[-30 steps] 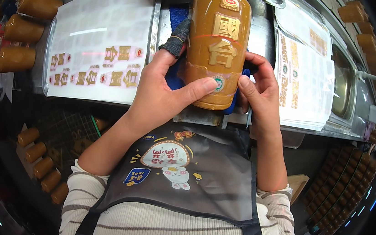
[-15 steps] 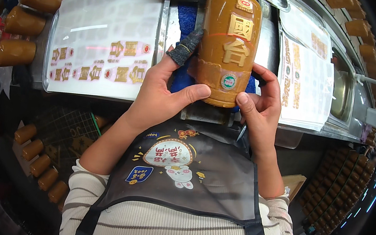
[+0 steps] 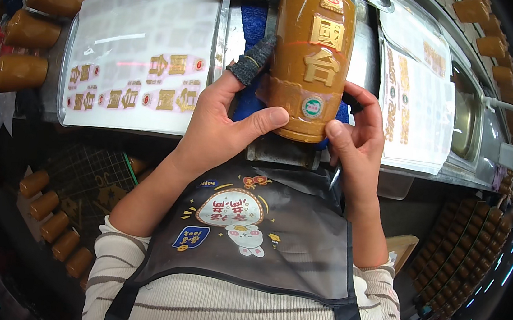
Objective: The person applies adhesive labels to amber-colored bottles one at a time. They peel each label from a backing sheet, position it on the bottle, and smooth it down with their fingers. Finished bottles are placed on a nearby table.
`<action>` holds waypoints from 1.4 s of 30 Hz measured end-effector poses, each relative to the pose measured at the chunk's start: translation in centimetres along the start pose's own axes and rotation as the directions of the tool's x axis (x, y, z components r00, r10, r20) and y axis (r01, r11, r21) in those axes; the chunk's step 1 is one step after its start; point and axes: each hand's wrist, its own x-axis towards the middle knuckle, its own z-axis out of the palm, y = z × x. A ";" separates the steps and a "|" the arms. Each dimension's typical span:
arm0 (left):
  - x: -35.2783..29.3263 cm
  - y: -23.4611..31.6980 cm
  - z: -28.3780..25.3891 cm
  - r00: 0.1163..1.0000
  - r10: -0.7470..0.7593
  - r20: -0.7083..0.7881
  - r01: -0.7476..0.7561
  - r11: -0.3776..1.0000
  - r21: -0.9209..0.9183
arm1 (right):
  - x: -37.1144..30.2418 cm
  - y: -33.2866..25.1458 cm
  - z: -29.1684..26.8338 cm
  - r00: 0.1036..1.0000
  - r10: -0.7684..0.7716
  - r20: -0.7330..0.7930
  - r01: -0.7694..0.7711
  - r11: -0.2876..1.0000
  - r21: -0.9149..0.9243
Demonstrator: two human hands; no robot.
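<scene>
Between my hands lies a glossy brown bottle [image 3: 293, 51], its neck pointing away from me. It bears raised gold characters, a small red-and-gold emblem near the neck and a round green-and-white sticker [image 3: 313, 107] near the base. My left hand [image 3: 227, 110] grips its left side, thumb on the lower front, with a dark grey finger cover [image 3: 253, 60] on a finger. My right hand [image 3: 359, 133] closes on the lower right edge, thumb at the base. A thin metal tool [image 3: 335, 176] pokes out below the right palm; its kind is hidden. Blue cloth [image 3: 254, 25] lies beneath the bottle.
To the left, a tray holds a white sheet [image 3: 138, 35] with gold character decals. Another decal sheet [image 3: 420, 121] lies right, beside a metal basin [image 3: 466, 113]. Brown bottles [image 3: 32, 30] line the left edge; many more stand in rows [image 3: 459, 256] at lower right.
The bottle has shifted very slightly up and to the left, its base rising a little. Both hands keep their hold, and the right thumb has moved slightly with it.
</scene>
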 end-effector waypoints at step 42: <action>0.0 0.2 -0.1 1.000 0.021 -0.007 -0.020 0.993 0.112 | -1.1 -0.2 -0.6 0.904 -0.364 -0.222 0.283 0.902 -0.324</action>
